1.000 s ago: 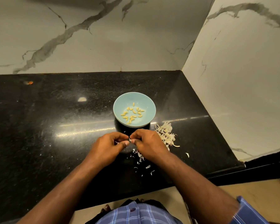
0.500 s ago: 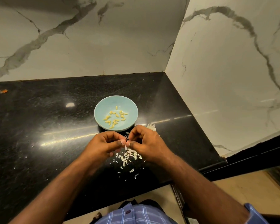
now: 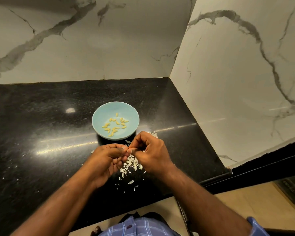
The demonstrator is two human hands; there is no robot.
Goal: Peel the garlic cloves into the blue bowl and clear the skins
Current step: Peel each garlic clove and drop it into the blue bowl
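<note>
You're well into the peeling: about 15 yellow cloves point(image 3: 115, 126) lie in the blue bowl point(image 3: 99, 116) on the bench point(image 3: 41, 133), and the skins point(image 3: 131, 165) remain uncleared beneath your hands. Your left hand point(image 3: 106, 160) and right hand point(image 3: 152, 150) pinch something tiny together, likely another clove, though it's hidden.

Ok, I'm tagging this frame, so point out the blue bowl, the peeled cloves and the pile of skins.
blue bowl point(image 3: 100, 116): head view, bare left inner wall.
peeled cloves point(image 3: 115, 126): head view, middle of the cluster in the bowl.
pile of skins point(image 3: 132, 163): head view, heap on the counter between the hands.
</note>
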